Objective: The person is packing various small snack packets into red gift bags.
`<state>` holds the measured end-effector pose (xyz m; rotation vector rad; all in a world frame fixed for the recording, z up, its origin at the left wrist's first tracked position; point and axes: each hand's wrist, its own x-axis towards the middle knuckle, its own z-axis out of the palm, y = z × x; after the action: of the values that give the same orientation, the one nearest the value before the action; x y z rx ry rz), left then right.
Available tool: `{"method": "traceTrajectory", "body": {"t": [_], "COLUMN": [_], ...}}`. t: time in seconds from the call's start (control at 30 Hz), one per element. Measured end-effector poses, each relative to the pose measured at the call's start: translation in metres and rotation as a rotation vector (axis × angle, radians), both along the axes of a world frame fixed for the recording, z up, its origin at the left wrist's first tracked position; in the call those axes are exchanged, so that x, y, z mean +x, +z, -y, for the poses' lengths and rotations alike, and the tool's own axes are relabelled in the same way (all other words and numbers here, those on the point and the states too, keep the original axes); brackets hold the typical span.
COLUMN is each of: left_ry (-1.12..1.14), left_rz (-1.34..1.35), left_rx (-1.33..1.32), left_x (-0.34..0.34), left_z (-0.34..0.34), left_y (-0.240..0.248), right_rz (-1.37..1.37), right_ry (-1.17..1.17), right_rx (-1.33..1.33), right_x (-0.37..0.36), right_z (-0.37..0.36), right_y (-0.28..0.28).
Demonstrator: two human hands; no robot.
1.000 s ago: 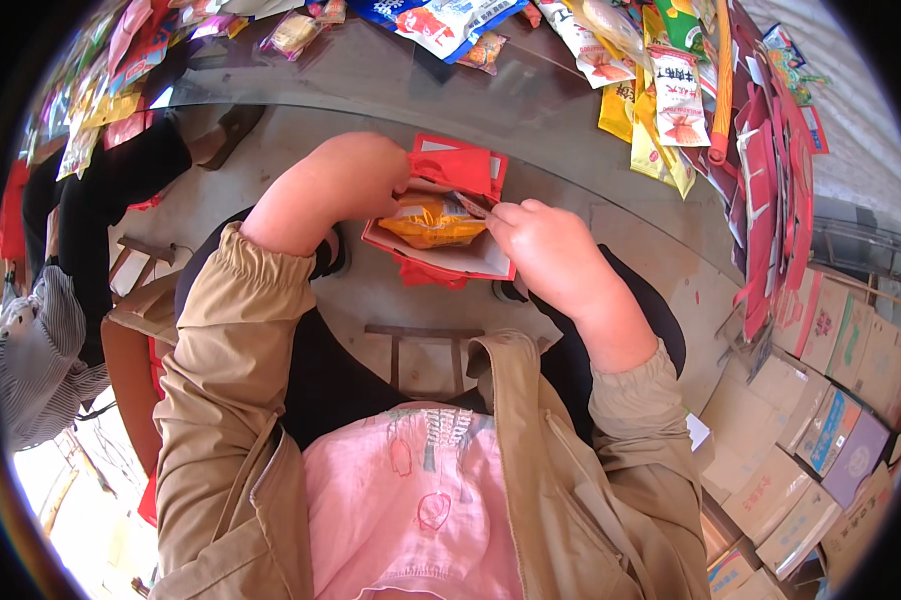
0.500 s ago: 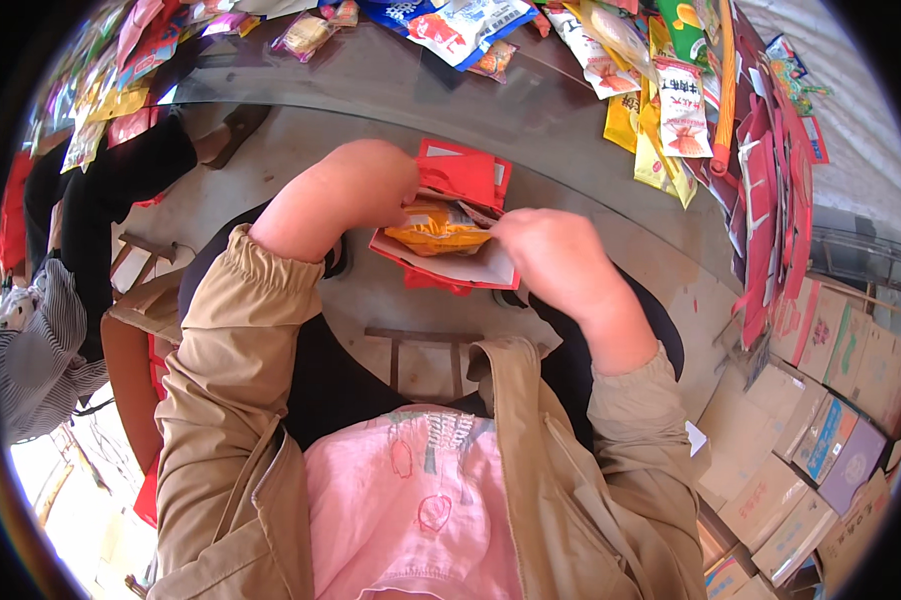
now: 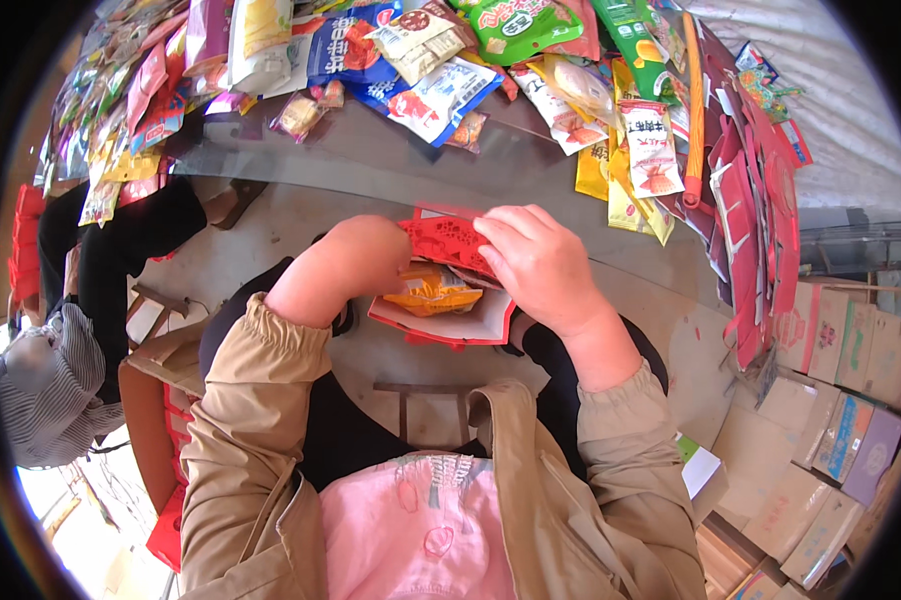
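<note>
A red cardboard box with a white inside sits low between my knees, its top open. Inside it lies an orange snack packet. My left hand is closed at the box's far left corner, most of its fingertips hidden behind the hand. With thumb and fingers, my right hand grips the right end of the red patterned flap, which stands over the far side of the box.
Beyond the box, a dark glossy table bears many snack packets. Folded red cartons are stacked at its right end, beside an orange stick. Cardboard boxes stand at the right. Another person's dark-clothed leg is at the left.
My right hand has gone from the box's right corner up onto the far flap, whose red patterned face now shows. My left hand stays at the left corner. The view has tilted toward the table.
</note>
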<state>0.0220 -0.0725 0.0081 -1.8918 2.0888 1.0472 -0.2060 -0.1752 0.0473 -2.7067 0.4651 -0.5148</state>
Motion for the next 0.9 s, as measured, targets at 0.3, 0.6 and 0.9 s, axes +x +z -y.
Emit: {"method": "traceTrajectory", "body": {"t": [0.3,0.6,0.9], "left_ry": [-0.016,-0.049,-0.08], "left_rz": [-0.02,0.064,-0.005], "left_rx": [-0.054,0.007,-0.091], "left_x": [0.004,0.003,0.008], "left_z": [-0.002,-0.005,0.0], "left_y": [-0.001,0.0,-0.006], "right_rz": [0.078,0.019,0.333], "right_ry": [-0.035,-0.418,-0.344], "right_rx": [-0.096,-0.431,-0.581], "right_x": [0.024,-0.003,-0.01], "right_z": [0.018,0.075,0.09], "right_y": [0.005,0.017,0.027]}}
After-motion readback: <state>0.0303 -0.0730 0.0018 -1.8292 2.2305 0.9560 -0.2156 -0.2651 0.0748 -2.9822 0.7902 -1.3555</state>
